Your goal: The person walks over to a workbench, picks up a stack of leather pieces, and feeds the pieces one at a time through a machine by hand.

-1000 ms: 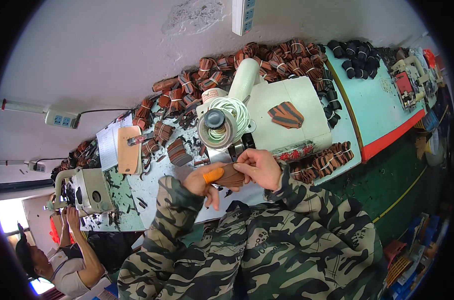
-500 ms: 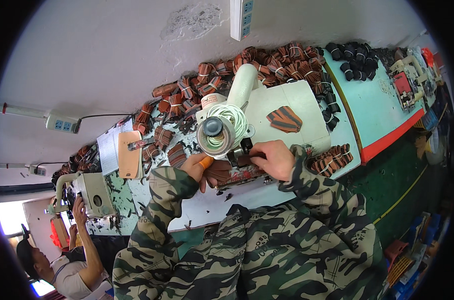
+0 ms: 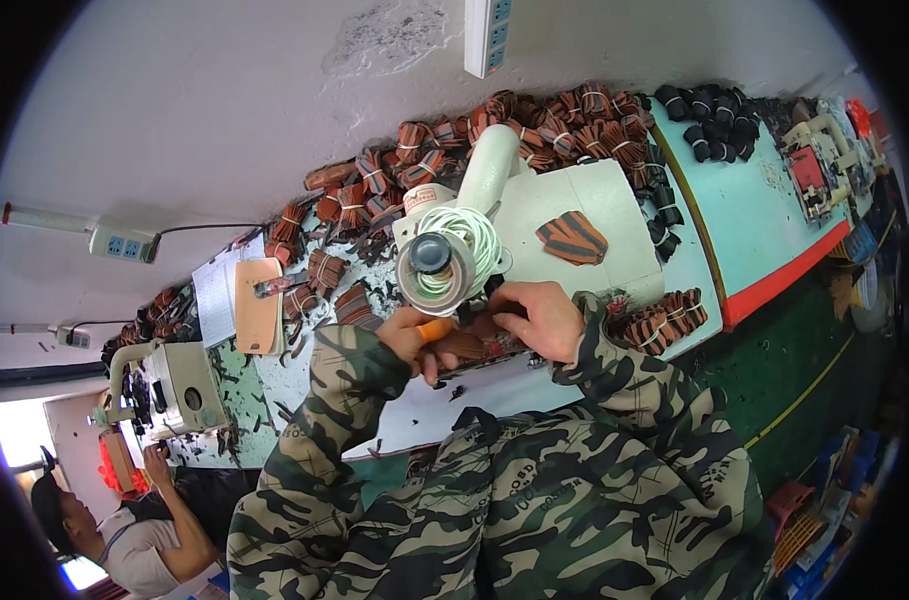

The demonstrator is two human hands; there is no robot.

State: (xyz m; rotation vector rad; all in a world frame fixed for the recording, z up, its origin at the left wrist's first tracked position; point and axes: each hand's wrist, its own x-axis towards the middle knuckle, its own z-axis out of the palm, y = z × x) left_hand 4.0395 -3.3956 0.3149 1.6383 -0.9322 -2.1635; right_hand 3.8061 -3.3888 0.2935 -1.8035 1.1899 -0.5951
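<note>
My left hand (image 3: 413, 338), with an orange cover on one finger, is closed around flat brown leather-like pieces (image 3: 462, 346) at the front of a cream sewing-type machine (image 3: 492, 165). My right hand (image 3: 541, 316) is curled at the same spot, thumb and forefinger pinched together. What lies in that pinch is mostly hidden by the fingers. Above both hands, a coil of pale cord (image 3: 483, 240) hangs around a round holder with a dark knob (image 3: 431, 253). A flat bundle of brown and grey pieces (image 3: 573, 238) rests on the machine's cream top.
Tied brown bundles (image 3: 575, 130) are heaped along the wall, with black bundles (image 3: 715, 120) farther right. Another striped bundle (image 3: 660, 322) lies beside my right sleeve. A tan notepad (image 3: 259, 305) and scraps lie left. At far left, a person (image 3: 140, 530) sits by another machine (image 3: 185, 390).
My left hand has shifted right with the brown pieces, closer to my right hand, which has moved slightly left. The other person's raised hand has come down from the top of their machine.
</note>
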